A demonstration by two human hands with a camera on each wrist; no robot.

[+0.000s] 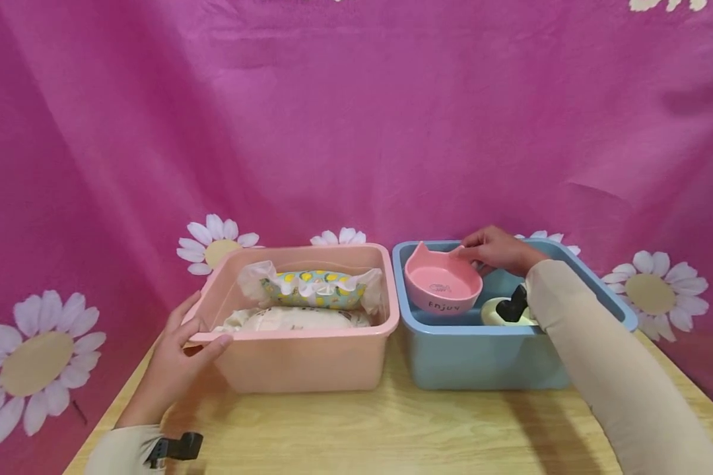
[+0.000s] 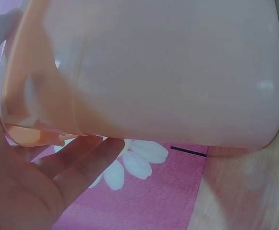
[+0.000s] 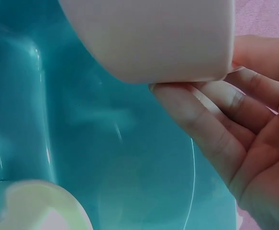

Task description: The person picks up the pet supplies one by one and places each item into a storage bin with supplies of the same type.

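Observation:
My right hand [image 1: 499,251] holds a pink cat-eared bowl [image 1: 442,284] by its back right edge, with "Enjoy" lettered on its front. The bowl is at the left end of the blue bin [image 1: 487,330], raised off the floor. In the right wrist view, fingertips [image 3: 175,98] touch the underside of the bowl [image 3: 168,43]. My left hand [image 1: 175,356] grips the front left corner of a peach-pink bin [image 1: 303,363], its thumb over the front rim and its fingers along the left side.
A blue lemon-print bundle [image 1: 323,290] with clear ruffled ends lies in the peach bin behind a cream cloth bundle [image 1: 297,320]. A pale round dish [image 1: 493,313] sits in the blue bin, partly hidden by my wrist strap. A magenta flowered cloth [image 1: 356,132] hangs behind the wooden table [image 1: 356,435].

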